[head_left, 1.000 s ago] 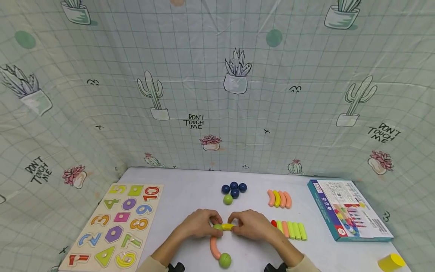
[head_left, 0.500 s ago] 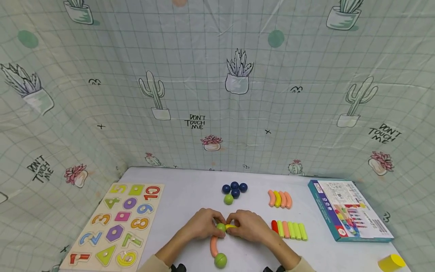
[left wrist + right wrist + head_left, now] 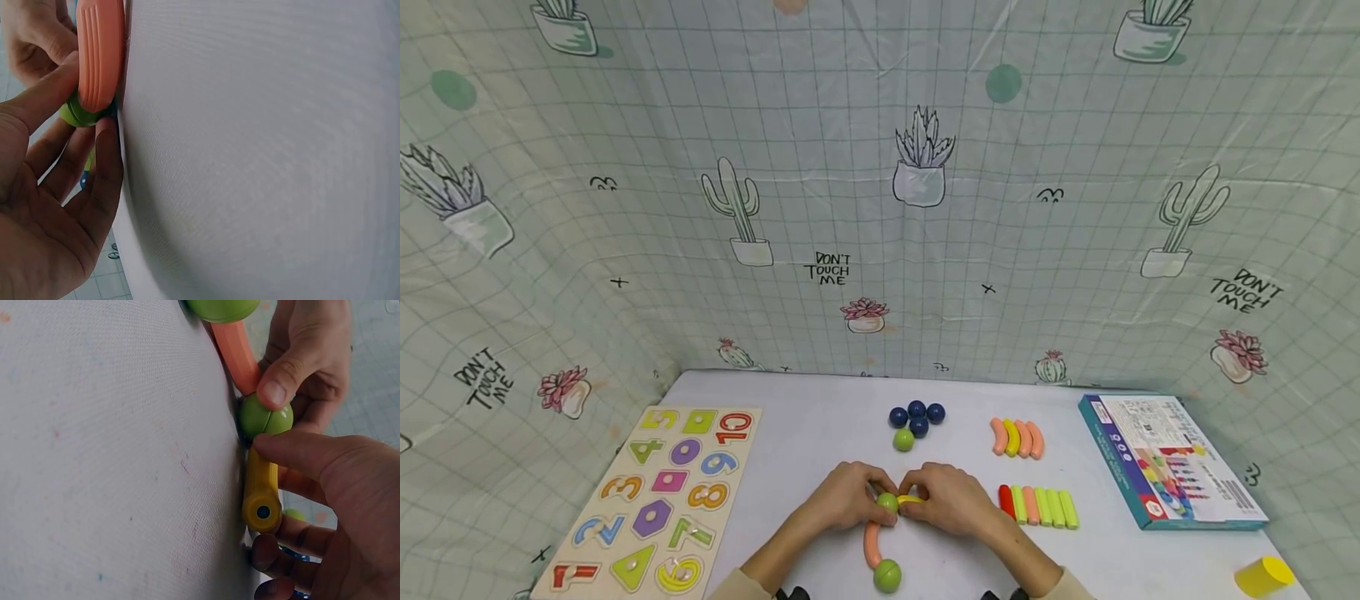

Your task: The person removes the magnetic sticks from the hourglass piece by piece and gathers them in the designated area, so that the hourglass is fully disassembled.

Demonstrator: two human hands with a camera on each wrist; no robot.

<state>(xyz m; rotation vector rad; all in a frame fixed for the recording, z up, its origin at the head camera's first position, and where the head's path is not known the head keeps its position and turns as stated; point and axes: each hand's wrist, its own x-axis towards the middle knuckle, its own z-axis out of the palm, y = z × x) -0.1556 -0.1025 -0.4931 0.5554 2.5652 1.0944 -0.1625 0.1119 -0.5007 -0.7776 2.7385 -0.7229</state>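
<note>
Between thumb and fingers, my left hand (image 3: 848,498) holds a green ball (image 3: 265,417). A curved orange rod (image 3: 871,546) joins that ball, and a second green ball (image 3: 887,575) sits at the rod's near end. My right hand (image 3: 951,498) pinches a short yellow rod (image 3: 261,478), whose inner end meets the held ball; whether it is fixed in there I cannot tell. In the right wrist view the yellow rod's free end shows a dark round spot. The orange rod (image 3: 100,53) looks ribbed in the left wrist view. Fingers cover most of the yellow rod from above.
Several dark blue balls (image 3: 917,410) and one green ball (image 3: 903,440) lie beyond the hands. To the right are curved rods (image 3: 1025,440), a row of straight rods (image 3: 1043,507), a box (image 3: 1172,467) and a yellow cylinder (image 3: 1264,577). A number puzzle board (image 3: 651,500) lies left.
My hands have drawn closer together, the held ball and yellow rod now meeting more tightly. The near green ball has swung slightly left, and the orange rod stands straighter.
</note>
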